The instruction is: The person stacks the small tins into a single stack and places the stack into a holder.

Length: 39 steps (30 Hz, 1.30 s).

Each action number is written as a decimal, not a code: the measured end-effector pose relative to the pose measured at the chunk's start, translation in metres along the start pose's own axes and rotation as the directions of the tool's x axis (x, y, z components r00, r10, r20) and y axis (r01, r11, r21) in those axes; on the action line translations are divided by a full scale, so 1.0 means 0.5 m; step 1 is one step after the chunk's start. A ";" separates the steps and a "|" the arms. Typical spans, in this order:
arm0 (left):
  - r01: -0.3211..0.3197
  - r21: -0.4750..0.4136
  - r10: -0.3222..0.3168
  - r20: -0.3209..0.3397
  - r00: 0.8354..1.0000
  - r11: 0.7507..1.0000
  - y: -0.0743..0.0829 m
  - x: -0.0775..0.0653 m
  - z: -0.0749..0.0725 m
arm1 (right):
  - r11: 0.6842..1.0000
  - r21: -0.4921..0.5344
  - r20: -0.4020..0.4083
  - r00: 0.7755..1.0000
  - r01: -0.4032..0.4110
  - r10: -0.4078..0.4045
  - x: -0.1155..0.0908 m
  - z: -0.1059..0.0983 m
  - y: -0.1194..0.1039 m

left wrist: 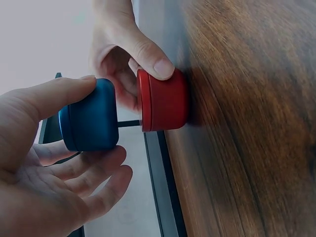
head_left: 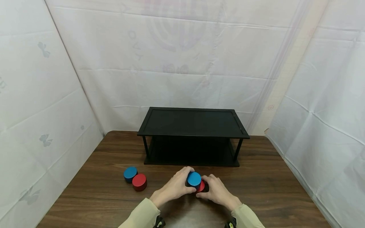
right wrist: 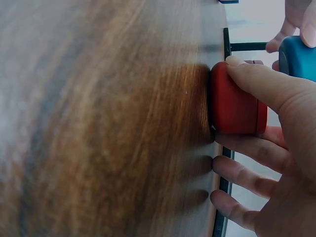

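Observation:
My left hand [head_left: 179, 183] holds a blue round tin [left wrist: 94, 116] between thumb and fingers, raised off the table. Close by, my right hand [head_left: 217, 190] grips a red round tin [right wrist: 234, 101], which sits on the tabletop. In the left wrist view a gap separates the two tins. From the head view the blue tin partly covers the red one. Off to the left, another blue tin [head_left: 130, 174] and another red tin [head_left: 139, 182] stand side by side on the table.
A black two-level rack [head_left: 194, 122] stands behind the hands on the dark wooden table [head_left: 108, 202]. White sheets [head_left: 182, 63] hang at the back and along both sides.

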<state>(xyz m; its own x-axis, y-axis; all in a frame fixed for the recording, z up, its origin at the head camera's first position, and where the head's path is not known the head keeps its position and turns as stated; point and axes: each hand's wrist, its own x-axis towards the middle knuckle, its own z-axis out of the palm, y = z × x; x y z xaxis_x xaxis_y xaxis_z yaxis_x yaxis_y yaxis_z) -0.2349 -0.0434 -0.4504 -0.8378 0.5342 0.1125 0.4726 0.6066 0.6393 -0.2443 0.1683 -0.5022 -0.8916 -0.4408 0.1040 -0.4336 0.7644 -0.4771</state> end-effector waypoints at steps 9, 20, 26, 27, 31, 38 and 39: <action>-0.008 -0.002 0.008 0.003 1.000 1.000 0.001 0.005 0.006 | 1.000 0.000 -0.007 1.000 0.009 -0.009 -0.002 0.002 0.000; -0.009 0.002 0.009 0.007 1.000 1.000 0.003 0.011 0.011 | 1.000 0.007 -0.020 1.000 0.019 -0.019 -0.004 0.001 -0.003; -0.005 0.004 0.005 0.012 1.000 1.000 0.006 0.014 0.015 | 0.999 0.021 -0.021 0.999 0.035 -0.034 -0.005 0.002 0.001; -0.005 0.004 0.005 0.012 1.000 1.000 0.006 0.015 0.015 | 0.999 0.021 -0.021 0.999 0.037 -0.037 -0.005 0.002 0.001; -0.010 0.004 0.010 0.010 1.000 1.000 0.008 0.016 0.016 | 0.999 0.016 -0.023 0.999 0.043 -0.043 -0.005 0.001 0.001; -0.019 -0.007 0.019 0.011 1.000 1.000 0.012 0.020 0.017 | 0.999 0.006 -0.033 0.998 0.046 -0.046 -0.006 0.002 0.001; -0.020 -0.004 0.020 0.011 1.000 1.000 0.012 0.021 0.018 | 0.999 0.005 -0.033 0.998 0.046 -0.046 -0.005 0.002 0.001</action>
<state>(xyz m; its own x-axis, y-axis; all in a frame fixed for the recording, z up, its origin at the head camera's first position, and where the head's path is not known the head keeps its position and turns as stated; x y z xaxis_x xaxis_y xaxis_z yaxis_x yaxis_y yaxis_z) -0.2385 -0.0287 -0.4520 -0.8250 0.5529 0.1172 0.4884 0.5932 0.6400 -0.2421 0.1695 -0.5037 -0.8747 -0.4592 0.1547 -0.4733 0.7412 -0.4761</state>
